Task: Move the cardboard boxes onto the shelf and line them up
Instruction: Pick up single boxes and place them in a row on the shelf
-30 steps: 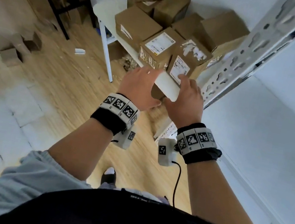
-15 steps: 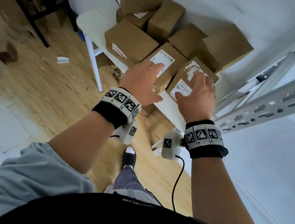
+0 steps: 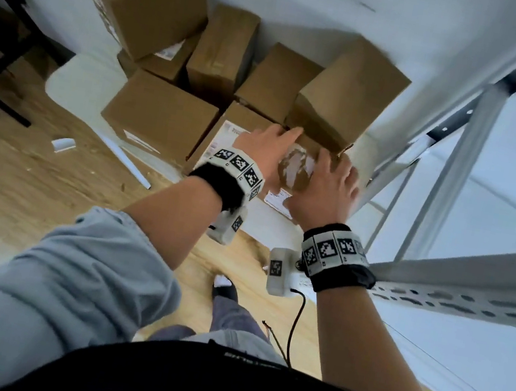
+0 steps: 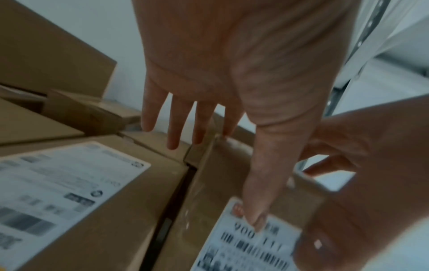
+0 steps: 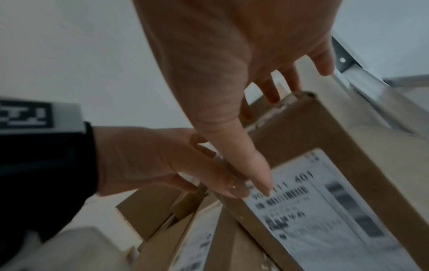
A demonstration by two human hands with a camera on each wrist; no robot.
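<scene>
Presently, both hands have closed in from a hovering reach, a second back, onto one item of the stock: a small brown cardboard box with a torn white patch on top and a printed white shipping label on its near face. It sits at the front edge of the white table, at about 1 o'clock from the person's body, beside a second brown cardboard box bearing a large white label at its 9 o'clock. The left hand lies along the box's left top edge, fingers nearly straight, thumb down on the label. The right hand mirrors it on the right side, fingers spread over the far corner, thumb on the same label. Neither hand is clenched; each clamps the box between thumb and flat fingers. Whether the box has left the table cannot be told. Other plain brown cardboard boxes stand stacked behind, from 10 to 12 o'clock, against the white wall. The grey perforated metal shelf frame stands at 3 o'clock, near the right wrist. Judged: the pick-up of this box is beginning; carrying it right to the shelf remains, as do all the other boxes.
</scene>
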